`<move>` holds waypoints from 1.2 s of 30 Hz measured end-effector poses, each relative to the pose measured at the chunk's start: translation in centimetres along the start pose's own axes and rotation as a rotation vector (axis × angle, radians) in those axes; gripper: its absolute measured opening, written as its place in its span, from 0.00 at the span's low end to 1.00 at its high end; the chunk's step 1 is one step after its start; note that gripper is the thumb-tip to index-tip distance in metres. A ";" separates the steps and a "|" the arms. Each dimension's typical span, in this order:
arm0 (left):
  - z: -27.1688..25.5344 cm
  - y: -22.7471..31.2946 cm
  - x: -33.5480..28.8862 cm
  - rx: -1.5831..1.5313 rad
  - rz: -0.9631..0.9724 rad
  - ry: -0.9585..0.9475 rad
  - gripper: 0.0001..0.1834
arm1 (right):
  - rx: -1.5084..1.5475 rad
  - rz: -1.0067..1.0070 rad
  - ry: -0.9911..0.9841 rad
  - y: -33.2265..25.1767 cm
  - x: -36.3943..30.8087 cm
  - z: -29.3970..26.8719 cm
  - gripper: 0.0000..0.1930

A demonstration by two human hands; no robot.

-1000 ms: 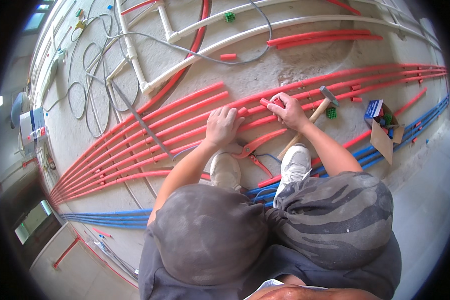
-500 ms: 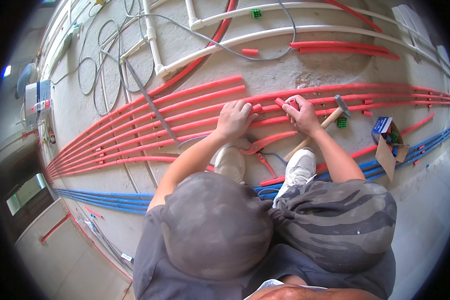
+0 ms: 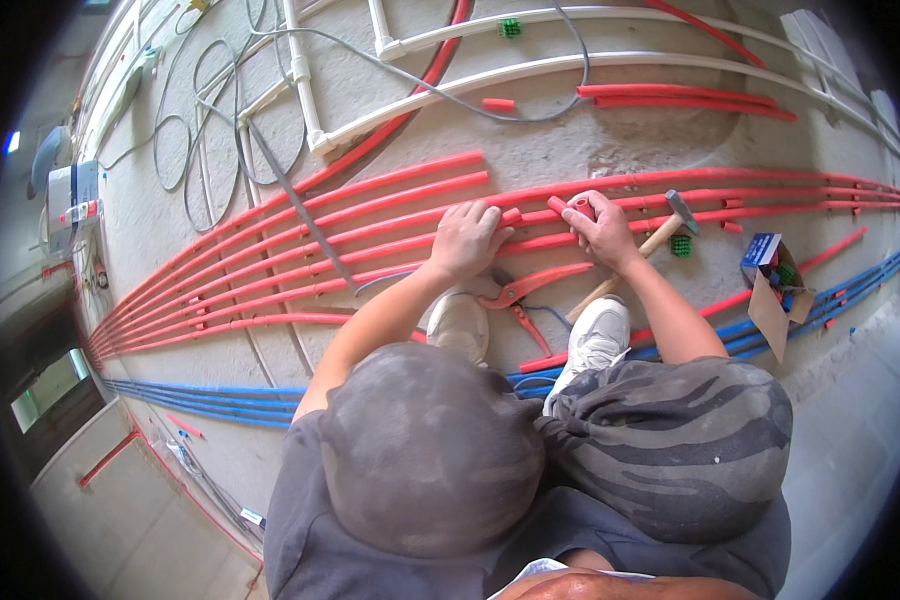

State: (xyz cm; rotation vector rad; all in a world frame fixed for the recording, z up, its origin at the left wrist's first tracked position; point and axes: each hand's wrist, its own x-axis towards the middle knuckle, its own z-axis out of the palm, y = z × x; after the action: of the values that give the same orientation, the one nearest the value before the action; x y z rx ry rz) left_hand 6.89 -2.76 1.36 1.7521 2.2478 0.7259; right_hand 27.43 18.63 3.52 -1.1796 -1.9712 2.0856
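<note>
The left hand [image 3: 462, 240] is bent over a red pipe [image 3: 511, 216] near its end; the fingers and the thumb are nearly closed around it, and the tip of the pipe shows just to the right of the thumb. The right hand [image 3: 602, 232] is closed too. Between thumb and fingers it has hold of a short tube [image 3: 557, 204], which points to the left, toward this pipe but apart from it. A red ring [image 3: 584, 208], or the open end of another tube, shows in the same hand; I cannot tell which.

Below the hands, an orange cutter [image 3: 516, 289] lies between them and the shoes [image 3: 598, 335]. A hammer [image 3: 648, 244] lies slanting, its handle passing beside the right hand, with a green piece [image 3: 681, 246] near its head. Farther to the right stands an open box [image 3: 768, 312], beside the blue pipes [image 3: 838, 288] on the floor [image 3: 660, 292].
</note>
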 end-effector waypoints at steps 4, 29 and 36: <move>0.1 0.0 0.0 0.006 -0.006 -0.013 0.18 | 0.014 -0.001 0.001 0.1 0.0 0.0 0.12; 0.7 0.0 0.4 0.041 0.023 -0.003 0.18 | -0.072 -0.036 0.006 1.1 0.4 -0.8 0.16; -0.3 0.3 0.0 0.068 -0.023 -0.070 0.18 | -0.136 -0.116 0.018 1.5 0.7 -0.1 0.13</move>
State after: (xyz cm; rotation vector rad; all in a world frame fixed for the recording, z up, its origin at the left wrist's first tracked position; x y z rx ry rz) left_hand 7.05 -2.76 1.76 1.7501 2.2679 0.5809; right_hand 27.61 18.76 1.88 -1.0708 -2.1476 1.9063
